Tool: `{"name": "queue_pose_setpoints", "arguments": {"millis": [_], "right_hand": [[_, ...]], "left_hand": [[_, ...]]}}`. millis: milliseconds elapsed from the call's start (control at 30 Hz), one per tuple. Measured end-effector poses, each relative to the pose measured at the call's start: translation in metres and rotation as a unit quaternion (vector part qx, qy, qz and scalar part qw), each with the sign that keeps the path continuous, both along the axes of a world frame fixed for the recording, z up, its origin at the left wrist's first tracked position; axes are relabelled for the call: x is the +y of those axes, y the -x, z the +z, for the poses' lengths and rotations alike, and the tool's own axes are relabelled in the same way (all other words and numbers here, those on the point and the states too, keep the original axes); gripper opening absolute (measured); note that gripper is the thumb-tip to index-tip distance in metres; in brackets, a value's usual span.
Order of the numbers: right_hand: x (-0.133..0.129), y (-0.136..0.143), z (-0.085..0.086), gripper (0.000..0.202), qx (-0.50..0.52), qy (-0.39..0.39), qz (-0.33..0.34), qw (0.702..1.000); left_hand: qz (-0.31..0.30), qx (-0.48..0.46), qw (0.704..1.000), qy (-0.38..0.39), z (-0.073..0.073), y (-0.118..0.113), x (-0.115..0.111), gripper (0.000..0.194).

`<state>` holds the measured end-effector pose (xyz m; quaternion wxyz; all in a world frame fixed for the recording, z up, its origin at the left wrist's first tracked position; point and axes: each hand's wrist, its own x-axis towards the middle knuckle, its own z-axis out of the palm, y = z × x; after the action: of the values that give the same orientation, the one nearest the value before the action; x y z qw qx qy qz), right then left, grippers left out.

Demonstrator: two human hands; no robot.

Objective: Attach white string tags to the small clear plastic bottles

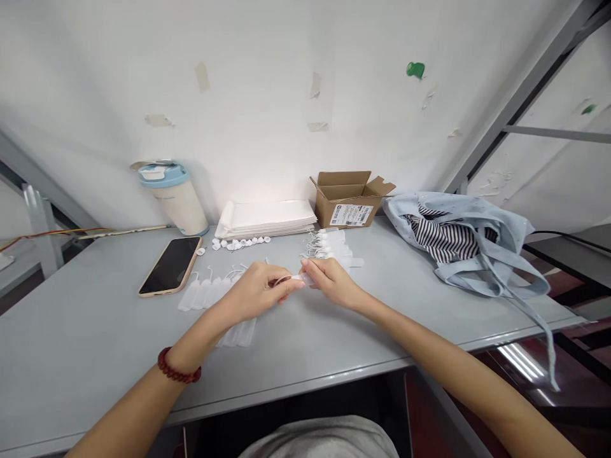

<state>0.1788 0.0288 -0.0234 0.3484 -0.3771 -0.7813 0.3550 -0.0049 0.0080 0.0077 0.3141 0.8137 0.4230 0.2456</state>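
Over the middle of the table, my left hand (267, 286) and my right hand (331, 280) meet, both closed. My right hand grips a small translucent squeeze bottle (308, 279), mostly hidden by its fingers. My left hand pinches the bottle's white nozzle cap (296, 277), from which a thin curved tip runs back under the fingers. Similar bottles with thin curved tips (205, 292) lie in a row beside my left hand, and more bottles (244, 333) show below that wrist. Another cluster of bottles (333, 238) lies just beyond my right hand.
Several small white caps (242, 243) lie before a stack of white envelopes or sheets (267, 217). A phone (170, 266) and a tumbler (177, 202) stand to the left. Right of an open cardboard box (348, 203) rests a light blue cloth bag (501, 222), its strap hanging over the table edge.
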Motion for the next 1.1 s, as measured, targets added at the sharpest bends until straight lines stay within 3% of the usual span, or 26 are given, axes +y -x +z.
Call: {"name": "queue_pose_setpoints", "arguments": {"millis": [133, 200, 300, 433, 667, 933, 1100], "right_hand": [[0.011, -0.010, 0.001, 0.047, -0.026, -0.122, -0.073, 0.989], [0.021, -0.021, 0.003, 0.042, -0.060, -0.189, -0.135, 0.971], [0.036, -0.038, 0.006, 0.034, -0.126, -0.221, -0.235, 0.938], [0.046, -0.053, 0.008, 0.028, -0.250, -0.195, -0.311, 0.896], [0.042, -0.051, 0.008, 0.024, -0.295, -0.157, -0.287, 0.898], [0.043, -0.052, 0.008, 0.021, -0.344, -0.143, -0.291, 0.881], [0.037, -0.044, 0.005, 0.025, -0.305, -0.228, -0.345, 0.858]], "left_hand": [[0.043, -0.008, 0.999, -0.033, -0.002, 0.015, 0.015, 0.038], [0.140, 0.029, 0.987, -0.078, -0.004, 0.036, 0.029, 0.036], [0.306, 0.214, 0.917, -0.138, -0.008, 0.077, 0.050, 0.027], [0.384, 0.294, 0.871, -0.085, -0.017, 0.117, 0.065, 0.027], [0.400, 0.347, 0.846, -0.063, -0.027, 0.121, 0.070, 0.025], [0.380, 0.350, 0.856, -0.029, -0.020, 0.115, 0.065, 0.022], [0.386, 0.306, 0.871, -0.006, -0.018, 0.115, 0.063, 0.015]]}}
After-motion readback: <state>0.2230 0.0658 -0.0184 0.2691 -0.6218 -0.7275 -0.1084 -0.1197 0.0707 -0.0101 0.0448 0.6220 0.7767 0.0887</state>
